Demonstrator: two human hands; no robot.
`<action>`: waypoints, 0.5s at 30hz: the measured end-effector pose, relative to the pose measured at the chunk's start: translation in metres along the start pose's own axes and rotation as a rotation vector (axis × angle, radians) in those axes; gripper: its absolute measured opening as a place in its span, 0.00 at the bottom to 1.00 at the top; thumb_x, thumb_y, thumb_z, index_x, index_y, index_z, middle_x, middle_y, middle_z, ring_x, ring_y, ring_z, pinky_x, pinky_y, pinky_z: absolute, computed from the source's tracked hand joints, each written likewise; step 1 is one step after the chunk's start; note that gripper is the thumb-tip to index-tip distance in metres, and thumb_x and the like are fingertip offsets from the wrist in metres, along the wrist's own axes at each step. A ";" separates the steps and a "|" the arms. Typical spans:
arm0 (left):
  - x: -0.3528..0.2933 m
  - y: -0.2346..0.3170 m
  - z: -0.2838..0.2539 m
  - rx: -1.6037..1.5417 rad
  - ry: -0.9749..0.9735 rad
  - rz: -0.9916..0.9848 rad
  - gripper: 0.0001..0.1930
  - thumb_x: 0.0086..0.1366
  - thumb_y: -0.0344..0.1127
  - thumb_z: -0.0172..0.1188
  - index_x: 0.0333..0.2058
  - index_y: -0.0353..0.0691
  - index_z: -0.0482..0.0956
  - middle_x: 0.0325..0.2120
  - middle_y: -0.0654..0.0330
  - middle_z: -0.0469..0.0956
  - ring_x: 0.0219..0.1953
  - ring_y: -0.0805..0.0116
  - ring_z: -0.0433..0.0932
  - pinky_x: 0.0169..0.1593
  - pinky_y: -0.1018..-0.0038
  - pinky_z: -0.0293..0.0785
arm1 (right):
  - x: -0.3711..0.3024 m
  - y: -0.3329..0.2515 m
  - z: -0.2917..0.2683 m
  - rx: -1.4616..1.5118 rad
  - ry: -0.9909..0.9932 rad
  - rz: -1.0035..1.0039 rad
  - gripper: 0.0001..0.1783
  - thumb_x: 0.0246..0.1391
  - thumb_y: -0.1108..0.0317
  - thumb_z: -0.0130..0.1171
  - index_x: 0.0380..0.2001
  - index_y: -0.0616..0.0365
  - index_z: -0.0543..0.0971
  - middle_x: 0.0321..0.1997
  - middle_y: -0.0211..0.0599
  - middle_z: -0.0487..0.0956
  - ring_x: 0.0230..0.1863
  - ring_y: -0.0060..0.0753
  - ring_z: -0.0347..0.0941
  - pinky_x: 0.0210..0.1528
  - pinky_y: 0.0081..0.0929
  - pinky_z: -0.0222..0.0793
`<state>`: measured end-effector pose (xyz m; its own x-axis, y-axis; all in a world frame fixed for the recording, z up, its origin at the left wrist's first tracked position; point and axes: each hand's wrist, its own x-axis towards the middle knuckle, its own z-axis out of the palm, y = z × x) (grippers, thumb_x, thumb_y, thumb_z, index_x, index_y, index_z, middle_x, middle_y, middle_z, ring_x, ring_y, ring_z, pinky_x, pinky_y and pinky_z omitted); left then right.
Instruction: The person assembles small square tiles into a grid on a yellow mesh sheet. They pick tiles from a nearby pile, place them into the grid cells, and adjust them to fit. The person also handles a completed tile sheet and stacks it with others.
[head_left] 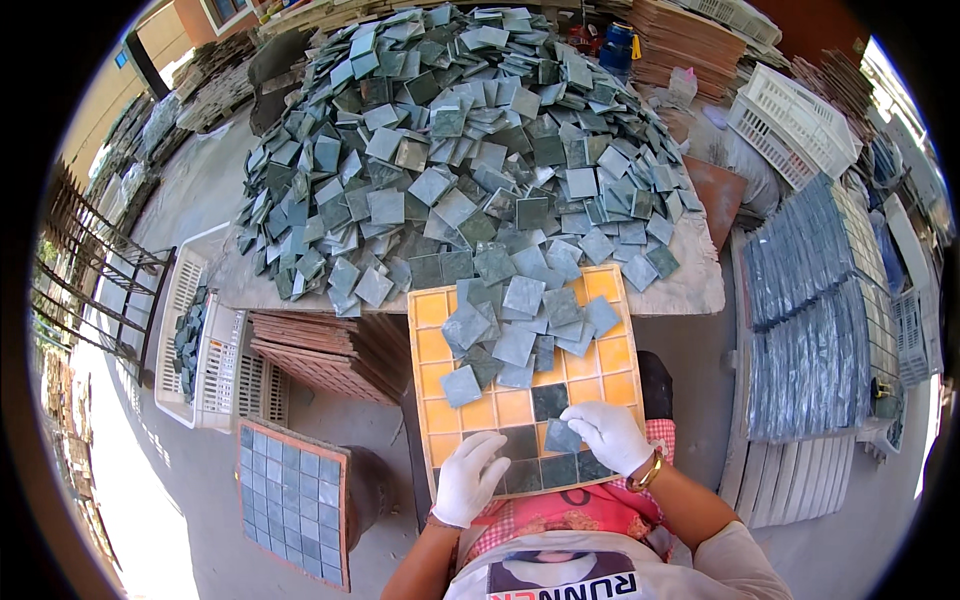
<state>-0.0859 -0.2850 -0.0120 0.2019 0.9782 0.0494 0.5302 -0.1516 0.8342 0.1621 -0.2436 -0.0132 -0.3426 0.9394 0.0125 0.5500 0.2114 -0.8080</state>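
Observation:
An orange grid tray [438,385] with raised square cells lies across my lap, its far edge against the table. Several dark green-grey tiles [550,402] sit flat in its nearer cells. Loose square stone tiles [514,345] are heaped over its far half. My right hand [612,438], in a white glove, pinches one grey tile [562,436] over the near cells. My left hand [470,478], also gloved, rests at the tray's near left part beside a dark tile [519,443]. Its thumb and fingers are apart, and I see nothing held in it.
A big pile of stone tiles [430,185] covers the table [690,290] ahead. At left stand a white crate [190,340], stacked reddish boards [315,350] and a tile-filled tray [290,500]. Wrapped tile stacks [805,310] stand at right, below white crates [790,125].

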 end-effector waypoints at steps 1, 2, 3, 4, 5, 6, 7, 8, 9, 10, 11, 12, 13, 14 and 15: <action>-0.001 -0.001 0.001 0.003 0.003 0.017 0.14 0.57 0.30 0.61 0.43 0.35 0.78 0.41 0.52 0.77 0.32 0.60 0.78 0.39 0.69 0.76 | 0.000 0.001 0.001 -0.088 0.009 -0.079 0.09 0.56 0.67 0.56 0.39 0.55 0.79 0.34 0.43 0.79 0.37 0.48 0.76 0.39 0.36 0.72; -0.002 -0.002 0.002 0.006 0.005 0.035 0.14 0.57 0.30 0.61 0.43 0.35 0.78 0.41 0.52 0.77 0.32 0.59 0.79 0.39 0.69 0.76 | -0.001 0.000 0.003 -0.107 -0.003 -0.065 0.09 0.56 0.67 0.56 0.39 0.55 0.79 0.34 0.43 0.79 0.37 0.48 0.76 0.39 0.37 0.72; -0.003 -0.002 0.003 -0.002 -0.002 0.036 0.14 0.57 0.31 0.61 0.42 0.35 0.78 0.41 0.52 0.77 0.34 0.58 0.78 0.40 0.68 0.75 | -0.003 -0.002 0.006 -0.127 -0.015 -0.051 0.08 0.55 0.67 0.56 0.39 0.54 0.78 0.34 0.42 0.78 0.37 0.48 0.75 0.39 0.38 0.72; -0.003 -0.001 0.003 -0.008 -0.008 0.037 0.13 0.57 0.31 0.61 0.42 0.35 0.78 0.41 0.51 0.77 0.35 0.56 0.78 0.41 0.67 0.75 | -0.004 -0.002 0.007 -0.145 -0.027 -0.038 0.08 0.55 0.67 0.56 0.38 0.54 0.78 0.34 0.42 0.77 0.37 0.49 0.75 0.39 0.39 0.72; -0.004 -0.001 0.004 -0.013 -0.014 0.038 0.13 0.57 0.31 0.61 0.42 0.35 0.78 0.41 0.51 0.77 0.36 0.55 0.78 0.42 0.66 0.75 | -0.003 -0.002 0.007 -0.144 -0.031 -0.044 0.08 0.55 0.67 0.56 0.38 0.54 0.78 0.35 0.42 0.77 0.37 0.48 0.75 0.40 0.39 0.71; -0.004 -0.003 0.004 -0.002 -0.004 0.068 0.13 0.56 0.29 0.61 0.42 0.35 0.78 0.41 0.51 0.78 0.34 0.58 0.78 0.41 0.68 0.75 | -0.003 -0.001 0.007 -0.143 -0.034 -0.050 0.08 0.55 0.67 0.56 0.38 0.54 0.78 0.35 0.41 0.77 0.37 0.48 0.75 0.40 0.38 0.71; -0.004 -0.005 0.006 0.010 0.007 0.097 0.14 0.56 0.28 0.61 0.42 0.34 0.79 0.41 0.52 0.78 0.31 0.61 0.78 0.39 0.70 0.75 | -0.001 -0.002 0.007 -0.142 -0.039 -0.055 0.08 0.54 0.67 0.56 0.38 0.54 0.78 0.35 0.41 0.76 0.37 0.48 0.74 0.40 0.38 0.71; -0.004 -0.007 0.007 0.021 0.017 0.125 0.14 0.55 0.26 0.62 0.41 0.33 0.79 0.41 0.52 0.78 0.29 0.64 0.78 0.37 0.72 0.76 | -0.001 -0.005 0.004 -0.131 -0.046 -0.057 0.08 0.54 0.67 0.57 0.37 0.54 0.78 0.35 0.41 0.76 0.38 0.48 0.74 0.40 0.38 0.71; -0.004 -0.007 0.006 0.014 0.021 0.129 0.14 0.55 0.26 0.62 0.41 0.33 0.79 0.41 0.52 0.78 0.29 0.64 0.78 0.37 0.72 0.76 | -0.002 -0.010 -0.001 -0.121 -0.053 -0.059 0.08 0.53 0.67 0.58 0.37 0.54 0.78 0.35 0.40 0.76 0.38 0.47 0.74 0.40 0.38 0.71; -0.004 -0.005 0.006 0.007 0.022 0.134 0.14 0.55 0.26 0.62 0.41 0.33 0.79 0.40 0.52 0.78 0.28 0.63 0.78 0.37 0.72 0.76 | -0.003 -0.013 -0.003 -0.109 -0.058 -0.059 0.08 0.53 0.67 0.58 0.37 0.53 0.77 0.35 0.40 0.76 0.38 0.47 0.74 0.40 0.38 0.71; -0.005 -0.004 0.005 0.000 0.023 0.138 0.14 0.54 0.26 0.62 0.41 0.33 0.79 0.40 0.52 0.78 0.28 0.63 0.78 0.37 0.72 0.76 | -0.005 -0.012 -0.004 -0.118 -0.077 -0.112 0.09 0.52 0.67 0.59 0.37 0.53 0.77 0.36 0.39 0.76 0.39 0.47 0.74 0.40 0.38 0.71; -0.005 -0.004 0.005 -0.003 0.024 0.140 0.14 0.54 0.26 0.62 0.41 0.33 0.79 0.40 0.52 0.78 0.28 0.63 0.78 0.37 0.72 0.76 | -0.009 -0.011 -0.004 -0.127 -0.096 -0.165 0.09 0.51 0.66 0.60 0.37 0.53 0.77 0.36 0.39 0.76 0.39 0.46 0.74 0.41 0.38 0.71; -0.005 -0.004 0.004 -0.004 0.027 0.143 0.13 0.54 0.26 0.62 0.41 0.33 0.79 0.40 0.52 0.78 0.28 0.63 0.78 0.37 0.72 0.76 | -0.013 -0.009 -0.004 -0.136 -0.114 -0.222 0.10 0.50 0.66 0.61 0.37 0.53 0.77 0.37 0.38 0.76 0.40 0.46 0.73 0.41 0.38 0.71; -0.004 -0.005 0.004 -0.005 0.031 0.146 0.13 0.54 0.26 0.62 0.41 0.33 0.79 0.40 0.52 0.78 0.28 0.63 0.78 0.37 0.72 0.76 | -0.018 -0.007 -0.003 -0.140 -0.177 -0.205 0.12 0.48 0.65 0.63 0.37 0.53 0.77 0.38 0.38 0.75 0.41 0.45 0.73 0.41 0.38 0.71; -0.006 -0.005 0.003 -0.010 0.025 0.117 0.13 0.55 0.28 0.62 0.41 0.34 0.79 0.40 0.52 0.78 0.33 0.60 0.78 0.40 0.69 0.75 | -0.021 -0.008 -0.002 -0.148 -0.153 -0.157 0.13 0.47 0.65 0.64 0.37 0.53 0.76 0.39 0.39 0.74 0.42 0.45 0.73 0.42 0.38 0.71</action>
<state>-0.0876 -0.2901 -0.0184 0.2414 0.9571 0.1602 0.4957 -0.2635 0.8276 0.1659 -0.2648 -0.0057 -0.5372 0.8428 0.0329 0.5824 0.3989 -0.7083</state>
